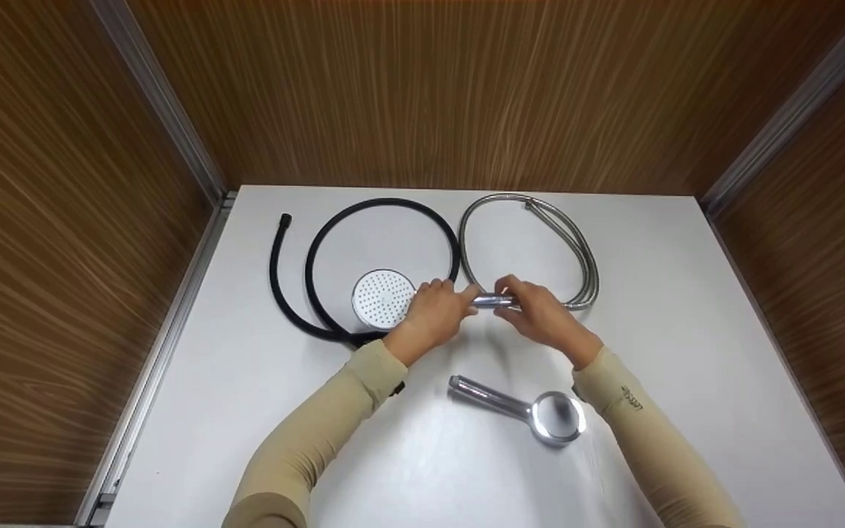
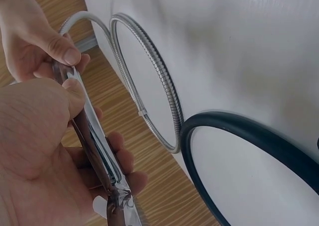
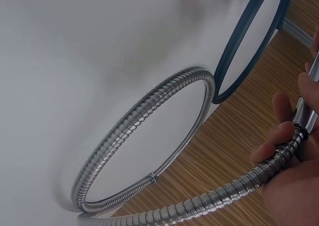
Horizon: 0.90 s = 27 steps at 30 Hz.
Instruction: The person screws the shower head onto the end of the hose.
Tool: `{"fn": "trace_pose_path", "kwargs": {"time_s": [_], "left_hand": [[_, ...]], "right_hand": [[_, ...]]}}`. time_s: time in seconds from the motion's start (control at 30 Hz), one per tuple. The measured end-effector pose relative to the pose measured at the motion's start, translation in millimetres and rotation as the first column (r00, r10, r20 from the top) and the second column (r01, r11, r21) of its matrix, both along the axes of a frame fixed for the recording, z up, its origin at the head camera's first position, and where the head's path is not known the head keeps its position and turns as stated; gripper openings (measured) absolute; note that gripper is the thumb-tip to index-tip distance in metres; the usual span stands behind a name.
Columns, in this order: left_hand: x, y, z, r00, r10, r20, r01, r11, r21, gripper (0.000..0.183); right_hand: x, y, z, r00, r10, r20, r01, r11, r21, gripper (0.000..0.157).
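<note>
My left hand (image 1: 433, 314) grips the chrome handle (image 2: 94, 134) of a shower head, with fingers curled round it. Its round white face (image 1: 383, 299), dotted with nozzles, points upward at the left. At the handle's other end, my right hand (image 1: 542, 315) holds the end of a silver metal shower hose (image 3: 259, 175). In the right wrist view this hose end meets the chrome piece at the fingertips, in line with the handle. The rest of the hose lies looped on the table behind the right hand. Fingers partly hide the joint.
A black hose (image 1: 309, 271) lies coiled at the left, partly behind the shower head and left forearm. A second chrome shower head (image 1: 492, 400) rests on the white table (image 1: 686, 352) between the forearms. Wood-grain panels (image 1: 422, 95) enclose the back and sides.
</note>
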<state>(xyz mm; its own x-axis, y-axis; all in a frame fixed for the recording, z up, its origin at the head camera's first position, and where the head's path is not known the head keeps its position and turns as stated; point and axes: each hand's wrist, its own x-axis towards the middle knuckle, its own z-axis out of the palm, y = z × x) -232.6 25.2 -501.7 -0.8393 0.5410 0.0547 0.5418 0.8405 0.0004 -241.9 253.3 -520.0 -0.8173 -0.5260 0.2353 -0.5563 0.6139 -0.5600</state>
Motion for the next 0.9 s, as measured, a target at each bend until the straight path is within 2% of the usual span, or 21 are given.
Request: {"fn": "trace_pose_path", "kwargs": {"time_s": [0.13,0.47,0.9], "left_hand": [[0.4,0.2,-0.2,1.000,-0.001,-0.010,0.001,1.000,-0.001,0.035],[0.7,0.4,0.7,1.000,0.010,0.028,-0.010,1.000,-0.008,0.034],[1.5,-0.3,0.9,1.000,0.007,0.023,-0.007,1.000,0.000,0.034]], "right_hand": [[0.5,-0.4,0.5,1.000,0.000,-0.002,0.000,1.000,-0.004,0.029],[1.5,-1.0,2.5,1.000,-0.005,0.028,0.005,1.000,-0.012,0.027],[1.7,-0.4,0.4,1.000,0.014,-0.023,-0.015,0.999,-0.053,0.026]]}}
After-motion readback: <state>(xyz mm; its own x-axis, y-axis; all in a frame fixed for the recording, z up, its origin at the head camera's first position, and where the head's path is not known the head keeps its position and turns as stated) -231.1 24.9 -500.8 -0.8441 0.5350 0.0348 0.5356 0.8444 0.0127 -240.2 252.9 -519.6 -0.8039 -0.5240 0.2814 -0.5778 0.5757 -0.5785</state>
